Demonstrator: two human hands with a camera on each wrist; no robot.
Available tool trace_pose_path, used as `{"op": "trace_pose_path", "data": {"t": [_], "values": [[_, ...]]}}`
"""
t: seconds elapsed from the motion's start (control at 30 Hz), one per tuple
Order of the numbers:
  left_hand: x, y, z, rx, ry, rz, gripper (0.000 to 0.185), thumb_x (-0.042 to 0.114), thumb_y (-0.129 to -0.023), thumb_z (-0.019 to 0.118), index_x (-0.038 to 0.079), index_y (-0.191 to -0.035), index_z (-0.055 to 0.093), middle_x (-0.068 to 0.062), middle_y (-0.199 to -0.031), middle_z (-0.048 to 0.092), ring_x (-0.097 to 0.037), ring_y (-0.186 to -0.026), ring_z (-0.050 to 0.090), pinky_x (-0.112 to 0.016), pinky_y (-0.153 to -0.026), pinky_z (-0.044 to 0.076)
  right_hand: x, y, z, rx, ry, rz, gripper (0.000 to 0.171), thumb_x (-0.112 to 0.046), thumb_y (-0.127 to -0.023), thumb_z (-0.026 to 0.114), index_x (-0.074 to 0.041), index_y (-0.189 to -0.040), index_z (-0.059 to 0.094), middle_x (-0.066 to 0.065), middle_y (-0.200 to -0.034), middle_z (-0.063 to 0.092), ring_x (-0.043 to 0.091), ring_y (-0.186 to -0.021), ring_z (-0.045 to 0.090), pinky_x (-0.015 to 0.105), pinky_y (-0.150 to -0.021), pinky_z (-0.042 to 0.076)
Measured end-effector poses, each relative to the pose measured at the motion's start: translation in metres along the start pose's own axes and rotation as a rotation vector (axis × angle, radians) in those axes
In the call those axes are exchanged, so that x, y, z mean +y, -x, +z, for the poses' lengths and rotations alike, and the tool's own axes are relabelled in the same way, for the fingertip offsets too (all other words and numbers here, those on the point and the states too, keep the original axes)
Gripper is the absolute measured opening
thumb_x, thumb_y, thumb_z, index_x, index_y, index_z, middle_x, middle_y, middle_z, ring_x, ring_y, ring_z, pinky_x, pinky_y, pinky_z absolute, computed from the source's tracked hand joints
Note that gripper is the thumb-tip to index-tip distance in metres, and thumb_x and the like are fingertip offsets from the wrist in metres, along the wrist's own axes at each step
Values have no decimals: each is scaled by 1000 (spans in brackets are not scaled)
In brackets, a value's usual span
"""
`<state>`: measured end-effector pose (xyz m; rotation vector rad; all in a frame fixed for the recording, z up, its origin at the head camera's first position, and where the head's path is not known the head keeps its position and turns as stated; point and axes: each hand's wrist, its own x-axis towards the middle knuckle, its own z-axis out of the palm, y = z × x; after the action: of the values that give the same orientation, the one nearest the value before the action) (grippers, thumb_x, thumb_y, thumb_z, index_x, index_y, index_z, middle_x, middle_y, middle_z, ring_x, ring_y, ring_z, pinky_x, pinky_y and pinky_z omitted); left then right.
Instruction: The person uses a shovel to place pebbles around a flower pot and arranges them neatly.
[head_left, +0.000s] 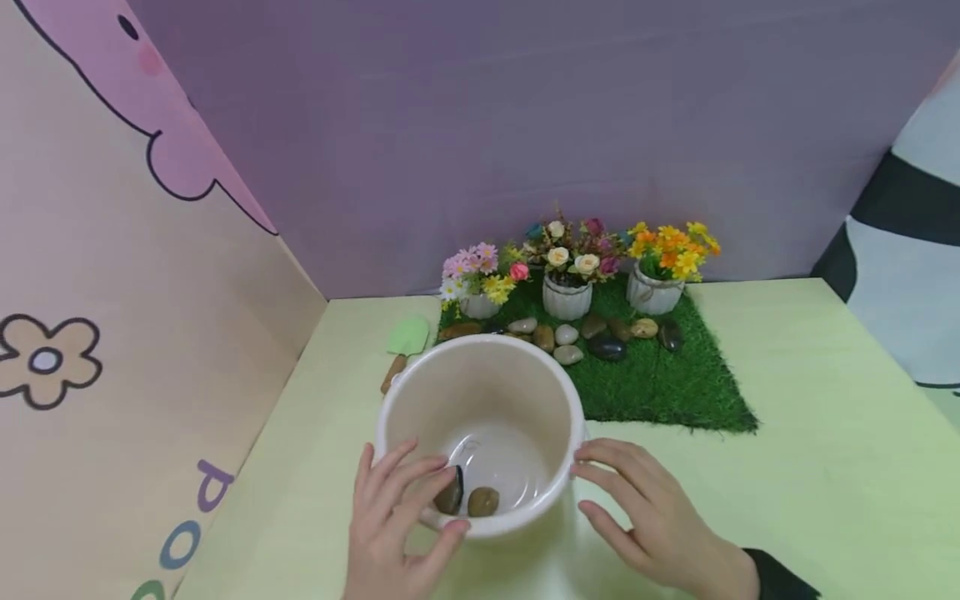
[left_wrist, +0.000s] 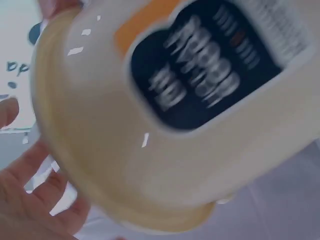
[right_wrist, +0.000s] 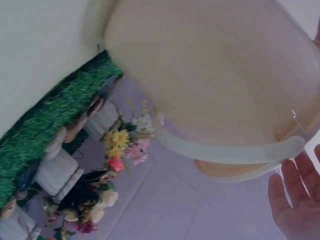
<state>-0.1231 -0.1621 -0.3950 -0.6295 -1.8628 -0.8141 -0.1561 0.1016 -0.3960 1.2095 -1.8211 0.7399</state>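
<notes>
A white plastic bucket [head_left: 517,354] stands on the table with its mouth toward me. Inside lie a dark stone [head_left: 450,496], partly covered by fingers, and a brown stone [head_left: 483,502]. My left hand [head_left: 401,517] is at the near left rim, fingers spread and reaching over the edge, the thumb near the front rim. At the right rim, the fingertips of my right hand [head_left: 652,508] touch the side, fingers loosely bent and apart. A dark label [left_wrist: 200,65] shows on the bucket in the left wrist view, and its pale handle [right_wrist: 225,152] in the right wrist view.
Behind the bucket lies a green turf mat [head_left: 660,387] with a row of stones [head_left: 606,347]. Three flower pots stand along its back: pink [head_left: 480,306], mixed [head_left: 567,297] and yellow-orange [head_left: 654,292]. A small green shovel [head_left: 408,335] lies left of the mat.
</notes>
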Motion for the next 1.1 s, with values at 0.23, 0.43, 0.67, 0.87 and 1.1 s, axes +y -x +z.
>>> {"op": "trace_pose_path", "data": {"t": [0.23,0.43,0.67,0.87,1.1], "values": [[1,6,20,-119,-17,-14,40,53,-77,62,16,-89,70,5,-82,66,-26,-106,54,-78,-88,12,1,-15,6,86,41,-60,34,-24,-94,45,6,-100,62,22,-100,60,33,-97,53,29,-102,35],[-1,13,27,-63,21,59,31,50,-75,66,19,-71,68,8,-69,64,-18,-86,57,-65,-102,9,-3,-19,5,97,52,-98,32,-23,-93,46,5,-97,61,19,-97,61,32,-94,54,31,-98,37],[17,19,32,-37,56,154,35,55,-78,59,22,-67,66,11,-65,63,-15,-80,56,-51,-110,12,-10,-12,-4,82,112,-171,32,-24,-94,43,0,-88,63,14,-88,65,29,-87,57,36,-92,39],[40,23,31,42,88,245,31,48,-76,62,22,-59,66,12,-57,58,-12,-73,56,-49,-111,13,-17,-2,-8,50,155,-272,40,-18,-94,34,-12,-62,57,-2,-60,56,12,-58,51,26,-58,41],[49,27,37,42,127,200,28,45,-73,66,19,-65,69,10,-62,63,-12,-74,59,-50,-112,12,-20,-1,-12,126,192,-300,42,-15,-92,33,-12,-54,51,-3,-53,49,10,-50,45,22,-50,35]]}}
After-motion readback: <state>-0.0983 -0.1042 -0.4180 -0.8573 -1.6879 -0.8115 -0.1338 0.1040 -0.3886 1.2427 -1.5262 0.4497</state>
